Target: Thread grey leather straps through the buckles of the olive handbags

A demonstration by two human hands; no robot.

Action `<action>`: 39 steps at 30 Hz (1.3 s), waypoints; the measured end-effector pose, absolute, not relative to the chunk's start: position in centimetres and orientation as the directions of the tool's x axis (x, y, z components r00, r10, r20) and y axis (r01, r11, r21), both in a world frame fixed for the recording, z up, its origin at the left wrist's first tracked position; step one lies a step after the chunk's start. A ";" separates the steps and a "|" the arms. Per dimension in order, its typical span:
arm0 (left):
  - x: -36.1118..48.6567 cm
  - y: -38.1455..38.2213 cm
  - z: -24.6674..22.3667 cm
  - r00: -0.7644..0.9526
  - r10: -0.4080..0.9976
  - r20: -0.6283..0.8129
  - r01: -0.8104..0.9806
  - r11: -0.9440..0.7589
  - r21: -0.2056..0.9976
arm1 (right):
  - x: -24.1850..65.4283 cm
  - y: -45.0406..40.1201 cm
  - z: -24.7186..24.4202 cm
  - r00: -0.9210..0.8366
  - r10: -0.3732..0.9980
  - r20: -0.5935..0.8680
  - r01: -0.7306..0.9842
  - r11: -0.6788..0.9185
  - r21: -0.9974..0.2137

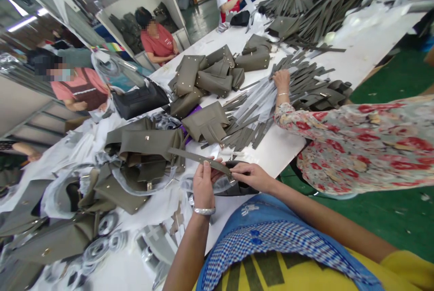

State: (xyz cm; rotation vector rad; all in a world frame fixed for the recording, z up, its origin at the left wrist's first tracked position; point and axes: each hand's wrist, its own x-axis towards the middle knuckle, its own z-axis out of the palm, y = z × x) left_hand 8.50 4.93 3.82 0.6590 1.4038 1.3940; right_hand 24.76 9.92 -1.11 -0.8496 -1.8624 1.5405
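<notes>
Between my two hands stretches an olive-grey leather strap (pixel 193 156), its free end pointing up and left over the bags. My left hand (pixel 205 181), with a bracelet at the wrist, grips the strap along its length, thumb on top. At the strap's other end, near a small metal buckle (pixel 232 180), my right hand (pixel 247 176) pinches with its fingertips. Just beneath lies a dark bag (pixel 241 189), partly hidden by my hands and the strap. Olive handbags (pixel 149 144) with metal fittings are heaped to the left of my hands.
A co-worker's hand (pixel 282 82) in a floral sleeve rests on a pile of loose straps (pixel 298 76). More olive bags (pixel 217 74) are stacked on the white table (pixel 285 139). Plastic-wrapped rolls (pixel 98 248) lie front left. Other people stand along the far side.
</notes>
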 end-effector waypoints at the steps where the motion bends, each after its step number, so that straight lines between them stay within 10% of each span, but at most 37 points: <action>1: 8.6 4.7 3.9 -0.306 0.919 -0.249 -0.177 0.202 0.963 | 24.6 9.8 -1.1 -0.620 0.784 0.037 0.128 0.148 -0.981; 7: 8.7 3.7 3.4 -0.277 0.958 -0.071 0.347 0.168 0.923 | 24.0 9.1 -0.4 -0.583 0.808 0.086 0.196 0.242 -0.950; 23: 8.1 4.4 2.4 -0.339 0.851 -0.401 -0.397 0.258 0.881 | 24.1 10.1 -0.4 -0.650 0.758 -0.052 0.115 0.030 -0.993; 39: 8.3 4.5 1.4 -0.304 0.812 -0.498 -0.676 0.185 0.713 | 24.3 10.6 -0.2 -0.700 0.709 -0.082 0.035 -0.080 -0.996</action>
